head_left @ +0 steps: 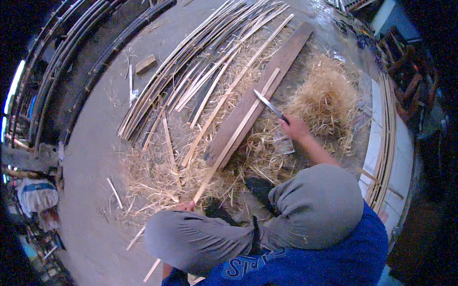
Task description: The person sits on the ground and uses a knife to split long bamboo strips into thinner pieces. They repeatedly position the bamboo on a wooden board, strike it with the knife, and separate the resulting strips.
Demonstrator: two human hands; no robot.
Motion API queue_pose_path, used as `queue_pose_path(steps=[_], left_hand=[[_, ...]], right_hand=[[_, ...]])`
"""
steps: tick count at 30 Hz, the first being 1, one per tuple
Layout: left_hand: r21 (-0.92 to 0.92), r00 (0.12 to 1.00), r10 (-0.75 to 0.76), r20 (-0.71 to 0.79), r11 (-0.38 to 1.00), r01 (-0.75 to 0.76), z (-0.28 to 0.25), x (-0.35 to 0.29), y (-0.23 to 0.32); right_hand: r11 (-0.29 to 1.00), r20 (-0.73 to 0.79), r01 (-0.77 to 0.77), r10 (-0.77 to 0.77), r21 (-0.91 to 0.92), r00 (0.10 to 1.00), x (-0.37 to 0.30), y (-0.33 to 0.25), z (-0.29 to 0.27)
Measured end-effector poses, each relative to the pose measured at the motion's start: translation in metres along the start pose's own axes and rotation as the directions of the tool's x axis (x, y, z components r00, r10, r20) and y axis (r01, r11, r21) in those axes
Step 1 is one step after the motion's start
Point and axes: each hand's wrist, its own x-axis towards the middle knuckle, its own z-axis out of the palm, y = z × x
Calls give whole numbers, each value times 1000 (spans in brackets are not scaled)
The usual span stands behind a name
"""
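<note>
My right hand grips a knife by its dark handle. Its long blade points up and left and lies across a pale bamboo strip. That strip rests lengthwise along a brown wooden plank, which slants away to the upper right. At the strip's near end, my left hand pinches it beside my left knee; the knee hides most of that hand. Curly shavings lie around the plank and my feet.
Several long strips lie in a bundle left of the plank. A shavings heap rises on its right. Dark poles stand at the far left, near a small wood block. More strips lie along the right edge.
</note>
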Motion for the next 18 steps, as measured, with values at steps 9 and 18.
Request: queue_pose_path(steps=[9, 18], left_hand=[[-181, 954, 296, 39, 941, -285, 20, 51, 11], [-260, 958, 287, 3, 925, -276, 26, 49, 20]], right_hand=[[952, 355, 278, -217, -131, 909, -13, -35, 13], [979, 181, 204, -198, -16, 963, -2, 0, 24]])
